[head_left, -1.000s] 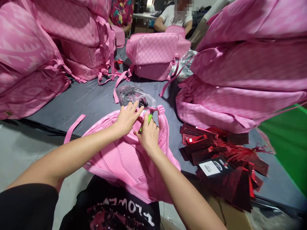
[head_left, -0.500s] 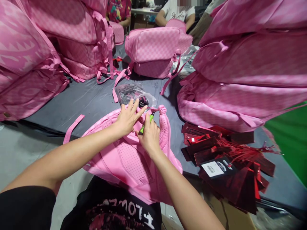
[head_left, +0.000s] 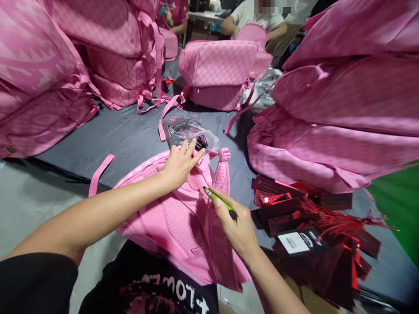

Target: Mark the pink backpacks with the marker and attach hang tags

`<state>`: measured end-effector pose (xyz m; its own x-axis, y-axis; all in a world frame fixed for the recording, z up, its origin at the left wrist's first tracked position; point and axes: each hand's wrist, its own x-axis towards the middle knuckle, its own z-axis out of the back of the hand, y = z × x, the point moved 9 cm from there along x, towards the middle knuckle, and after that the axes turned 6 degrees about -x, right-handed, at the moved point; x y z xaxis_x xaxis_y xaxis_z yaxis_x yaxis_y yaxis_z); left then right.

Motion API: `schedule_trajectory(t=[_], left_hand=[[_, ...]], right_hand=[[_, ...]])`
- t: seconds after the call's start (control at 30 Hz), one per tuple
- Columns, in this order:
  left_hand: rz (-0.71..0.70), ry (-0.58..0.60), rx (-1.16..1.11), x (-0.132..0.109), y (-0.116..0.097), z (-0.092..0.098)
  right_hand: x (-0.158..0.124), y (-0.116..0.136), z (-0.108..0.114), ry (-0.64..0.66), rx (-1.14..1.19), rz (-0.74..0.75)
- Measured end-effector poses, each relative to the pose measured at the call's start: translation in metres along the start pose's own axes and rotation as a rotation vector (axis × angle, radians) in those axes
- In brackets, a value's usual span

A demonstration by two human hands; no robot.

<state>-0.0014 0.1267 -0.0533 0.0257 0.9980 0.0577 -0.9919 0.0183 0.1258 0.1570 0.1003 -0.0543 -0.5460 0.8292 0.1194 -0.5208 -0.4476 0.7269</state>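
Observation:
A pink backpack (head_left: 183, 218) lies back-panel up at the table's near edge, its perforated padding and shoulder straps showing. My left hand (head_left: 180, 168) rests on the bag's top part with fingers spread, pressing the fabric. Held in my right hand (head_left: 237, 222) is a slim green pen-shaped tool (head_left: 221, 204) with black ends; its exact kind is unclear. Its tip points up and left, over the bag beside a shoulder strap. Near that strap's end sits a pink buckle (head_left: 224, 154). Just beyond my left fingers lies a clear plastic bag (head_left: 186, 128) with small dark pieces.
Stacks of pink backpacks stand left (head_left: 114, 65) and right (head_left: 340, 109), with another pile (head_left: 219, 65) at the far middle. Dark red and black hang tags (head_left: 314, 257) with red strings heap up on the right. Two people are across the grey table (head_left: 75, 148).
My right hand has moved right and toward me with the green tool, away from my left hand. The tool now tilts the other way. My left hand stays on the bag.

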Motion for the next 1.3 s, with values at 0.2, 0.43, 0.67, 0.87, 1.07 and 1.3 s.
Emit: schedule_trajectory(t=[0.2, 0.43, 0.67, 0.87, 1.07, 1.3], left_hand=[[0.007, 0.018, -0.005, 0.000, 0.000, 0.001], [0.008, 0.012, -0.015, 0.003, 0.000, 0.002], [0.001, 0.023, -0.041, 0.006, 0.001, 0.003], [0.009, 0.022, -0.063, 0.006, 0.003, 0.006], [-0.002, 0.024, -0.086, 0.007, 0.004, 0.006], [0.048, -0.004, -0.084, 0.005, 0.009, 0.006]], right_hand=[[0.035, 0.007, -0.029, 0.204, 0.080, -0.034], [0.038, 0.009, -0.042, 0.346, -0.153, 0.099], [0.039, 0.016, -0.051, 0.407, -0.219, 0.216], [0.042, 0.017, -0.050, 0.456, -0.271, 0.237], [0.044, 0.023, -0.051, 0.510, -0.307, 0.280], [0.044, 0.026, -0.049, 0.521, -0.433, 0.243]])
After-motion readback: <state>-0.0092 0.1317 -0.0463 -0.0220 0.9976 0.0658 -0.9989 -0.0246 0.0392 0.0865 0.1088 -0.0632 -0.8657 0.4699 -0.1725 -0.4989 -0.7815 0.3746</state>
